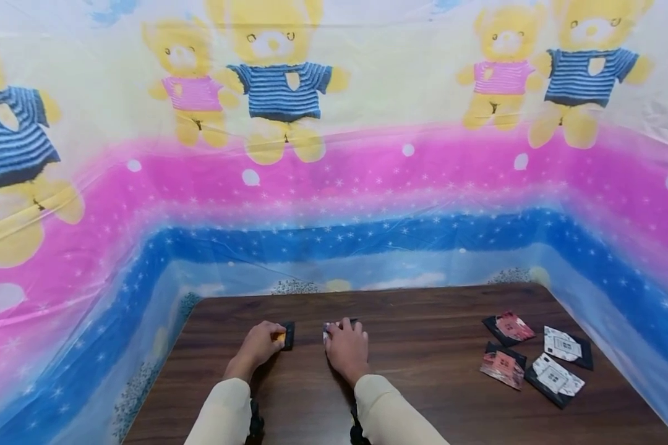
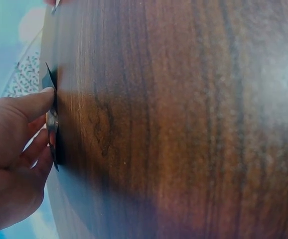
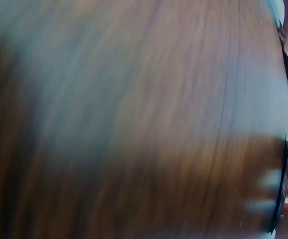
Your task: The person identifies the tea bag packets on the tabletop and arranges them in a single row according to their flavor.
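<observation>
Two small dark cards lie near the far edge of a wooden tabletop [image 1: 423, 395], the left card [image 1: 287, 335] pinched by the left hand [image 1: 258, 347], the right card [image 1: 334, 326] under the right hand's [image 1: 347, 349] curled fingers, four printed cards [image 1: 537, 358] well apart to the right.

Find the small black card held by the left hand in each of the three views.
Head: black card at the left hand's fingertips, table centre.
Left wrist: edge-on at the left edge, pinched by the fingers.
Right wrist: top right, edge-on, blurred; probably it.
Shared landmark: the dark wooden table.
</observation>
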The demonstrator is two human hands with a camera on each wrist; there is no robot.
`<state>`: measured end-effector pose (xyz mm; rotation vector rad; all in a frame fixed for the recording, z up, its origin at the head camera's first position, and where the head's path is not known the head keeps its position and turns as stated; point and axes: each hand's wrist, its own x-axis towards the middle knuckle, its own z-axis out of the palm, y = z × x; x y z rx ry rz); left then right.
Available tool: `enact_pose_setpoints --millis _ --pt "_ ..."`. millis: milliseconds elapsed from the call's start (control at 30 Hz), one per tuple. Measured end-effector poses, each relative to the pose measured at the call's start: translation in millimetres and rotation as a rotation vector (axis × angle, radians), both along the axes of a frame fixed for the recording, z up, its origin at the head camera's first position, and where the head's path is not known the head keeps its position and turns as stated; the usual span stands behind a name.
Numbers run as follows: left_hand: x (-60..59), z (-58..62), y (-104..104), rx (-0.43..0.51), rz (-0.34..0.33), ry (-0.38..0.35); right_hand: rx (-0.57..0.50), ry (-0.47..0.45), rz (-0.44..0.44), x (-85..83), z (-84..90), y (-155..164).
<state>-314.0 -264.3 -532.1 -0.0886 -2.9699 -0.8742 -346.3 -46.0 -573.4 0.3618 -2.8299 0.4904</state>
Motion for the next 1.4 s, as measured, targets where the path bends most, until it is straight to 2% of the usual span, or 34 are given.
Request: enact_pose_setpoints --millis 267,667,800,1100,1400 --pt "1.5 -0.6 1.8 -0.008 0.001 -0.004 0.028 0.022 0.024 8.7 2.4 -15.4" --pt "0.1 2.8 1.4 -0.024 -0.005 0.025 0.032 0.025 -0.01 4.0 7.2 -35.0" --pt "1.0 0.4 0.9 -0.013 0.007 0.026 0.025 0.042 -0.006 2.1 4.0 -37.4" --pt "2.3 -3.6 4.4 -0.011 -0.02 0.029 0.005 0.039 -0.002 -2.9 -4.8 -37.3" --pt "2.9 -2.8 0.8 0.02 0.01 0.018 -0.013 -0.047 0.117 -0.6 2.8 -24.4"
